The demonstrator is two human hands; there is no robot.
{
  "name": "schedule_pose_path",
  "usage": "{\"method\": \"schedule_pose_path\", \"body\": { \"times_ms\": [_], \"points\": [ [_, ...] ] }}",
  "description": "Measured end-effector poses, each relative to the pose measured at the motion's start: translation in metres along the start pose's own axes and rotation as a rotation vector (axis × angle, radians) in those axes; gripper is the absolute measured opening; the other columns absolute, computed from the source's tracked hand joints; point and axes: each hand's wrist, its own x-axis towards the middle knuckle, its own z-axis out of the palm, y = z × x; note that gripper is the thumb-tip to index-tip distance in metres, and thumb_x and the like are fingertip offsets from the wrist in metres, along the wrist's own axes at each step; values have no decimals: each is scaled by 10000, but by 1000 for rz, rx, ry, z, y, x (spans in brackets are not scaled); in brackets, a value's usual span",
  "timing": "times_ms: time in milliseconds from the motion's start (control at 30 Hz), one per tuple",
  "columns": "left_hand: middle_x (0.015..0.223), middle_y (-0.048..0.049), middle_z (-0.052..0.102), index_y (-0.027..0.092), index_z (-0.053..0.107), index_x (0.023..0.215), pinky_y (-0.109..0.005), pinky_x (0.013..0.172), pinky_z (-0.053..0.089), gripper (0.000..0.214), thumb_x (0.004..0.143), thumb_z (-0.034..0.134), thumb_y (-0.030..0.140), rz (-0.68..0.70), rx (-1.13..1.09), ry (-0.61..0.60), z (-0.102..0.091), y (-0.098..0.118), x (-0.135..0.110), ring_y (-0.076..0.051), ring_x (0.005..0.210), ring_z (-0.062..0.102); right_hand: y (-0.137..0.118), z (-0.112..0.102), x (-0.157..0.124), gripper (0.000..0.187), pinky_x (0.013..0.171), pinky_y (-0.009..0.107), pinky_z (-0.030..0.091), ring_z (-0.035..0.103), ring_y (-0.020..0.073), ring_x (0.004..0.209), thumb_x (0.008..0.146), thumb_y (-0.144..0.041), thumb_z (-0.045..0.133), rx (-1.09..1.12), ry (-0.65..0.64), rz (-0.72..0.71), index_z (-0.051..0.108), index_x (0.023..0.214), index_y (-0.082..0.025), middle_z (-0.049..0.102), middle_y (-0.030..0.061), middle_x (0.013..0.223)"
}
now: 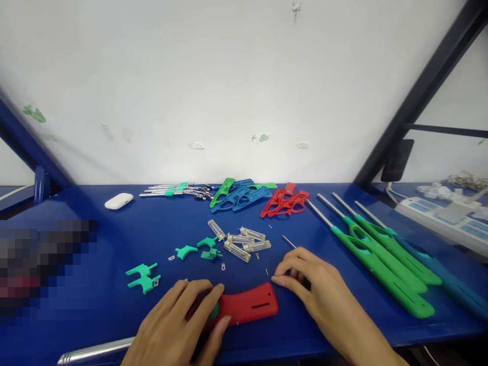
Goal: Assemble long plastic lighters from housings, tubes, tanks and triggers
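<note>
My left hand [177, 323] is wrapped over the handle of a red long-nosed lighter [249, 305] lying on the blue table. The lighter's metal tube [97, 349] sticks out to the lower left, and a green trigger shows between my fingers. Just beyond the handle's right end, my right hand [307, 279] pinches thumb and forefinger together; what is between them is too small to make out. A small screw [267, 272] lies beside those fingertips. Behind the hand a thin metal rod [288, 241] points away, its near end hidden.
Clear fuel tanks [241, 239] and green triggers [143, 277] lie mid-table. Metal tubes [171, 191], blue half-shells [240, 195] and red half-shells [284, 202] line the back. Several lighters [385, 254] lie right. A white case [119, 201] is back left; a power strip [442, 218] is far right.
</note>
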Motion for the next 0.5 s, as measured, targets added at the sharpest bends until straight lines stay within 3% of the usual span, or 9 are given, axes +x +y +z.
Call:
{"method": "schedule_pose_path", "body": {
  "times_ms": [133, 367, 500],
  "points": [
    [1064, -39, 778, 208, 710, 1213, -332, 837, 630, 307, 1121, 453, 349, -1, -3, -1, 0, 1, 0, -206, 926, 751, 0, 3, -1, 176, 840, 260, 533, 713, 165, 918, 1047, -240, 586, 50, 43, -18, 692, 915, -288, 712, -22, 1011],
    [1062, -46, 782, 208, 707, 1238, -366, 805, 643, 339, 1132, 427, 367, 21, 27, -18, -1, -2, 1, -222, 901, 762, -14, -1, -4, 231, 657, 233, 532, 684, 157, 665, 1017, -357, 605, 173, 128, 0, 707, 825, -278, 738, -45, 761],
    [1074, -37, 779, 262, 702, 1306, -380, 759, 650, 373, 1139, 407, 418, 52, 45, -49, -4, -1, 3, -229, 875, 764, -19, -3, -12, 130, 757, 235, 569, 747, 165, 754, 1013, -379, 633, 161, 112, -31, 748, 1040, -324, 782, -54, 825]
  ]
}}
